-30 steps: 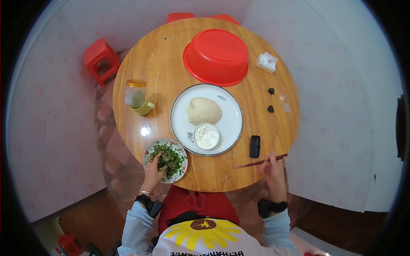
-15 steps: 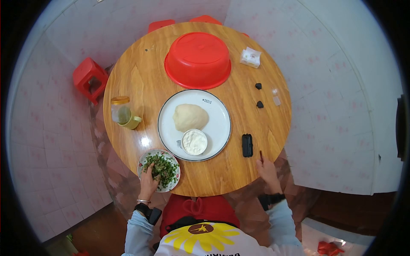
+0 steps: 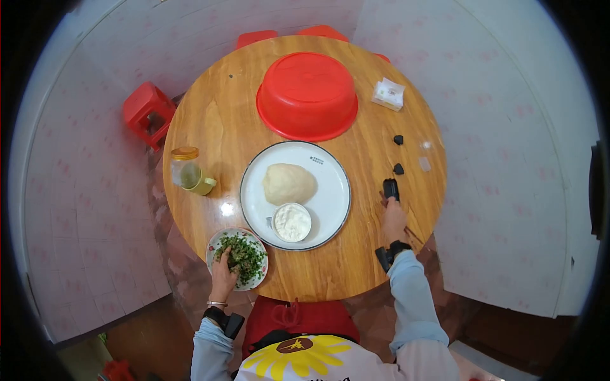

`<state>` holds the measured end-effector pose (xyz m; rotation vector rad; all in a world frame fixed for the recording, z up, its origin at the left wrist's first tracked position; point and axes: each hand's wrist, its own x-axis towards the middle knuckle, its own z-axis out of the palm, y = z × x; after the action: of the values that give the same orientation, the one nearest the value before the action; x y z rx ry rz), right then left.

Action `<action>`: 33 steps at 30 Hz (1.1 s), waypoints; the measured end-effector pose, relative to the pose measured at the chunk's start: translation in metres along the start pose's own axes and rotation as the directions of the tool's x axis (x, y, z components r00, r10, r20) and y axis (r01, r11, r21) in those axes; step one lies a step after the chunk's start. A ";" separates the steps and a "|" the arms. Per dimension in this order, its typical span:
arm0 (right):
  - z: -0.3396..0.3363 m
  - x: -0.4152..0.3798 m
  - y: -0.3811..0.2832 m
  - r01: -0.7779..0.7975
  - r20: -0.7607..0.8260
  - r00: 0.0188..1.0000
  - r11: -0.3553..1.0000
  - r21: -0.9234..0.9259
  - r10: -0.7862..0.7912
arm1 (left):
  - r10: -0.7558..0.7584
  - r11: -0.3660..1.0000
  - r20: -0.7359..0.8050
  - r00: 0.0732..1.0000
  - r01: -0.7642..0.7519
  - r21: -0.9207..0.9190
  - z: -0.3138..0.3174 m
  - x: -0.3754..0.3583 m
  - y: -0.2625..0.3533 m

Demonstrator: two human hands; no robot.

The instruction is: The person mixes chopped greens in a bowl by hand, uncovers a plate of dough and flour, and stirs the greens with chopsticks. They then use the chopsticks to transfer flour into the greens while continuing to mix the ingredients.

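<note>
My left hand (image 3: 222, 279) reaches over the near rim of a patterned dish (image 3: 212, 244), its fingers in chopped greens (image 3: 246, 254), thumb and fingers apart. On the right, my right hand (image 3: 393, 219) is closed on a small black case (image 3: 391, 188). Thin brown sticks (image 3: 412, 233) run through the same hand, showing on both sides of it. Between my hands lies a large white tray (image 3: 330, 219) with a dark rim. A smooth lump of dough (image 3: 289, 183) rests on it, touching or overlapping a small bowl of white flour (image 3: 292, 222).
An upturned red basin (image 3: 308, 95) stands at the far side. To the left are a jar with an orange lid (image 3: 185, 159) and a yellow cup (image 3: 203, 185). Tissues (image 3: 388, 94) and two small black pieces (image 3: 398, 154) lie at right. A red stool (image 3: 148, 113) stands beside the table.
My right hand has moved forward and taken hold of the black case, which is now farther from me. My left hand stays in the greens. The view has shifted slightly.
</note>
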<state>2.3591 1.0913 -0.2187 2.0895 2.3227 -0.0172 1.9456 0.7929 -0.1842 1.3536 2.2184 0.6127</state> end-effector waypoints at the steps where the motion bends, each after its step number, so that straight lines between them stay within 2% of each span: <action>1: -0.001 0.014 0.003 -0.067 -0.027 0.997 0.997 0.025 0.068 | -0.006 1.000 0.000 1.000 0.006 -0.008 -0.001 -0.001 0.001; 2: 0.000 0.024 0.002 -0.134 -0.052 0.989 0.989 0.053 0.137 | -0.017 1.000 -0.009 1.000 0.017 -0.004 0.000 -0.002 -0.001; 3: -0.020 0.026 -0.008 -0.099 -0.131 0.985 0.991 0.086 0.110 | -0.027 1.000 -0.003 1.000 0.027 -0.015 0.002 -0.001 -0.004; 4: -0.027 0.018 -0.019 -0.089 -0.131 0.986 0.992 0.088 0.100 | -0.035 0.999 0.005 0.999 0.036 -0.030 -0.002 -0.008 -0.010; 7: -0.026 0.010 -0.043 0.059 -0.028 0.998 0.937 0.345 -0.053 | -0.071 0.997 -0.016 0.997 0.071 -0.020 -0.001 -0.007 -0.004; 8: -0.022 -0.003 -0.051 0.015 0.161 0.980 0.850 0.526 -0.117 | -0.084 0.996 -0.025 0.996 0.083 -0.020 0.000 -0.008 -0.004; 9: -0.022 -0.020 -0.063 -0.070 0.331 0.919 0.738 0.672 -0.214 | -0.061 0.998 -0.045 0.997 0.061 0.008 0.001 -0.008 -0.006; 10: -0.011 -0.042 -0.075 -0.300 0.495 0.848 0.600 0.742 -0.188 | -0.038 0.999 -0.067 0.997 0.040 0.035 0.003 -0.007 -0.006; 11: 0.000 -0.062 -0.087 -0.523 0.644 0.739 0.437 0.732 -0.195 | -0.052 0.998 -0.076 0.996 0.054 0.033 0.003 -0.008 -0.005; 13: -0.021 -0.082 -0.108 -0.775 0.820 0.530 0.269 0.572 -0.216 | -0.090 0.996 -0.034 0.995 0.091 0.011 0.001 -0.007 -0.002; 14: -0.015 -0.085 -0.111 -0.775 0.823 0.524 0.278 0.568 -0.221 | -0.102 0.995 -0.036 0.994 0.102 0.010 0.003 -0.006 -0.001; 16: -0.002 -0.089 -0.120 -0.818 0.824 0.553 0.108 0.565 -0.120 | -0.113 0.993 -0.020 0.993 0.114 0.030 0.004 -0.004 -0.003; 20: 0.004 -0.088 -0.124 -0.783 0.800 0.597 0.173 0.598 -0.064 | -0.101 0.994 -0.010 0.995 0.101 0.035 0.002 -0.009 -0.012; 22: 0.003 -0.071 -0.119 -0.636 0.669 0.741 0.378 0.672 0.057 | -0.068 0.992 -0.008 0.998 0.068 0.104 0.005 -0.007 -0.014; 24: 0.036 -0.043 -0.098 -0.533 0.571 0.815 0.512 0.674 0.097 | -0.052 0.991 -0.009 0.999 0.053 0.121 0.006 -0.005 -0.017; 27: 0.026 -0.013 -0.087 -0.507 0.567 0.817 0.595 0.624 0.102 | -0.080 0.984 0.069 0.994 0.068 0.165 0.005 0.004 -0.014; 29: 0.029 0.004 -0.077 -0.385 0.489 0.870 0.711 0.588 0.067 | -0.111 0.981 0.083 0.990 0.096 0.171 0.003 0.011 -0.009; 33: 0.012 0.015 -0.076 -0.371 0.449 0.891 0.682 0.630 0.069 | -0.134 0.976 0.120 0.984 0.110 0.188 0.000 0.028 0.003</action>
<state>2.2826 1.0976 -0.2314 2.3214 1.9437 -1.4035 1.9368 0.8192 -0.1872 1.2914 2.2721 0.2750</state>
